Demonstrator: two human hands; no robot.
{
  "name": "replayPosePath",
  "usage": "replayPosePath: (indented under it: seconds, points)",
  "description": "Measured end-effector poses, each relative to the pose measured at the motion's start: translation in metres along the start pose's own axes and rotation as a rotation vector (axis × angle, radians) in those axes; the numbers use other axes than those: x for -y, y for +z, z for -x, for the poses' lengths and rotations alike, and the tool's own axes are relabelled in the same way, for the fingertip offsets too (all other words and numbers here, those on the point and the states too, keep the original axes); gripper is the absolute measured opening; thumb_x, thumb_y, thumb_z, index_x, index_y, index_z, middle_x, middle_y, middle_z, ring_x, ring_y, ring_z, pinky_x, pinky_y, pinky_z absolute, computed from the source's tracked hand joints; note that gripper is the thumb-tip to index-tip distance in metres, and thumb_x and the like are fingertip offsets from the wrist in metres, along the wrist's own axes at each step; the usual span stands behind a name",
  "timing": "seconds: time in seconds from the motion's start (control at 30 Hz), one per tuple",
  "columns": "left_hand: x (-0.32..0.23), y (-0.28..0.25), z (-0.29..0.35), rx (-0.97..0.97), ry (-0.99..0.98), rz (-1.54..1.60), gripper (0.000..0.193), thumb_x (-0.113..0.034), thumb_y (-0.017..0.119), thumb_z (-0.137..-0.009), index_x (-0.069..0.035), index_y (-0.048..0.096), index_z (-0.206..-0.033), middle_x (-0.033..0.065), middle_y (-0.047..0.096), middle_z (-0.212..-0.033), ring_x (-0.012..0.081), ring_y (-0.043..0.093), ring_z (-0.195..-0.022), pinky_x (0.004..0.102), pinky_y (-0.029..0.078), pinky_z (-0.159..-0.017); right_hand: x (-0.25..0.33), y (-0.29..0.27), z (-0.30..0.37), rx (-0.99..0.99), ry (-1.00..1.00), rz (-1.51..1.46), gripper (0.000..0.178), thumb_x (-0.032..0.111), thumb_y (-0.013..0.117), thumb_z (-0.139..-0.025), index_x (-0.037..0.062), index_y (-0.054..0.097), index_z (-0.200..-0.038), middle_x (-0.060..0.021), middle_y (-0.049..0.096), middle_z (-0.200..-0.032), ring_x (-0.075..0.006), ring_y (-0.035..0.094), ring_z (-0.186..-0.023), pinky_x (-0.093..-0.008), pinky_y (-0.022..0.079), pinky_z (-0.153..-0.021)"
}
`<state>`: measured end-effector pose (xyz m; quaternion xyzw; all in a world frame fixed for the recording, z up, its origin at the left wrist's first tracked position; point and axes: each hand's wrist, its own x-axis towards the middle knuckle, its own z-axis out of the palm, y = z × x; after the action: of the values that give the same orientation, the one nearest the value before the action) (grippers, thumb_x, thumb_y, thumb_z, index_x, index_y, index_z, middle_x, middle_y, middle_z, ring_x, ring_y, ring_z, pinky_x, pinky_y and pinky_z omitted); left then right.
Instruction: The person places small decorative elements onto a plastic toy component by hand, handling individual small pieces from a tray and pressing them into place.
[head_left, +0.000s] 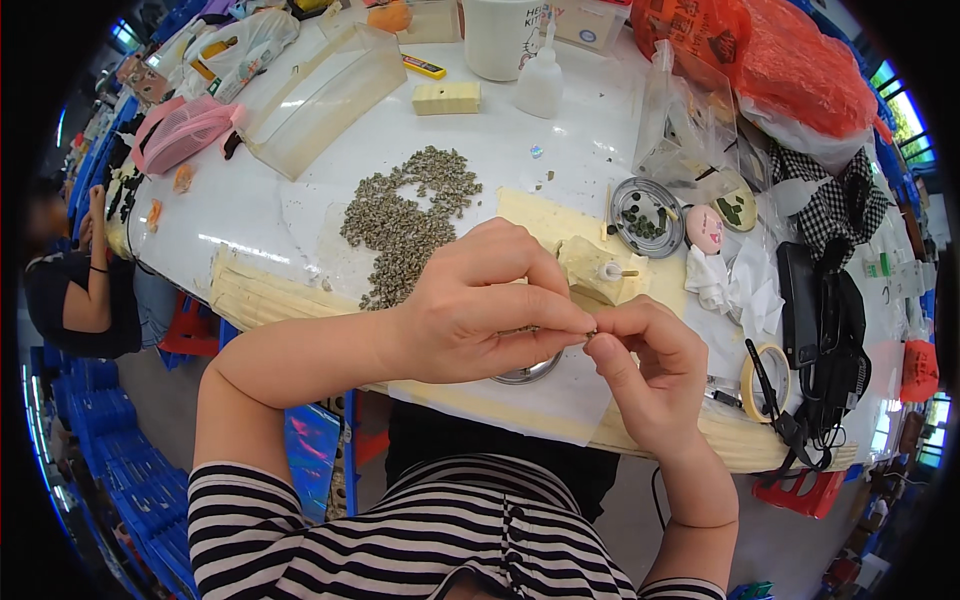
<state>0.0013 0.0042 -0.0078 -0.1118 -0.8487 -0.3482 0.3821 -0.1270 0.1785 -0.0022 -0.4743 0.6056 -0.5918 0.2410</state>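
Note:
My left hand [480, 305] and my right hand [655, 370] meet fingertip to fingertip above the table's near edge. Both pinch a tiny dark part [590, 337], mostly hidden by the fingers, so its kind does not show. Beneath my left hand, the rim of a round shiny dish [530, 376] peeks out. Just beyond the fingertips sits a cream-coloured block [590, 268] with a small white nozzle-like piece on it. A spread heap of small grey metallic parts [400, 228] lies beyond my left wrist.
To the right stand a clear round dish [645, 235] with dark green pieces, a pink egg-shaped item [704, 229], crumpled tissue [740, 285] and a tape roll [765, 382]. A white squeeze bottle [540, 85] and a clear tray [320, 105] are farther back. Another person [85, 270] sits left.

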Motion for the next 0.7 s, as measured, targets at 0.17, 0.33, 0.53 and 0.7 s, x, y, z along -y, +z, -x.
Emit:
replayPosePath:
  seconds: [0.17, 0.33, 0.53, 0.7]
  points:
    - [-0.0003, -0.0004, 0.0005, 0.005, 0.015, -0.019, 0.028, -0.004, 0.084, -0.071, -0.01, 0.076, -0.097, -0.0008, 0.065, -0.083, 0.0153, 0.059, -0.072, 0.0282, 0.042, -0.062, 0.0034, -0.0004, -0.0005, -0.015, 0.005, 0.06, 0.006, 0.003, 0.074, -0.086, -0.0005, 0.072, -0.09, -0.0028, 0.063, -0.075, -0.006, 0.051, -0.059, -0.0205, 0.039, -0.054]
    - [0.0001, 0.0, -0.0008, -0.003, 0.063, -0.042, 0.027, -0.004, 0.084, -0.07, -0.009, 0.075, -0.096, -0.0004, 0.064, -0.084, 0.016, 0.059, -0.071, 0.0293, 0.042, -0.062, 0.0024, 0.0008, 0.0005, -0.027, 0.052, 0.0, 0.006, 0.001, 0.074, -0.085, -0.0005, 0.072, -0.09, -0.0024, 0.063, -0.074, -0.0062, 0.051, -0.06, -0.0209, 0.039, -0.055]
    - [0.0009, -0.0004, -0.0001, -0.002, 0.161, -0.156, 0.029, -0.005, 0.084, -0.067, -0.007, 0.074, -0.094, 0.0, 0.063, -0.083, 0.0175, 0.058, -0.07, 0.0302, 0.041, -0.06, 0.0012, -0.0005, 0.001, -0.012, 0.043, 0.004, 0.007, 0.0, 0.074, -0.084, -0.0001, 0.072, -0.09, -0.0029, 0.063, -0.074, -0.0071, 0.051, -0.059, -0.0211, 0.039, -0.055]
    - [0.0008, -0.0001, -0.0008, -0.003, 0.132, -0.174, 0.03, -0.004, 0.084, -0.065, -0.007, 0.073, -0.094, 0.0007, 0.063, -0.083, 0.0177, 0.058, -0.069, 0.0304, 0.041, -0.059, 0.0016, 0.0003, -0.0002, -0.078, -0.034, 0.101, 0.009, -0.002, 0.075, -0.081, -0.0001, 0.073, -0.09, -0.0041, 0.064, -0.073, -0.0082, 0.052, -0.057, -0.0216, 0.039, -0.053]
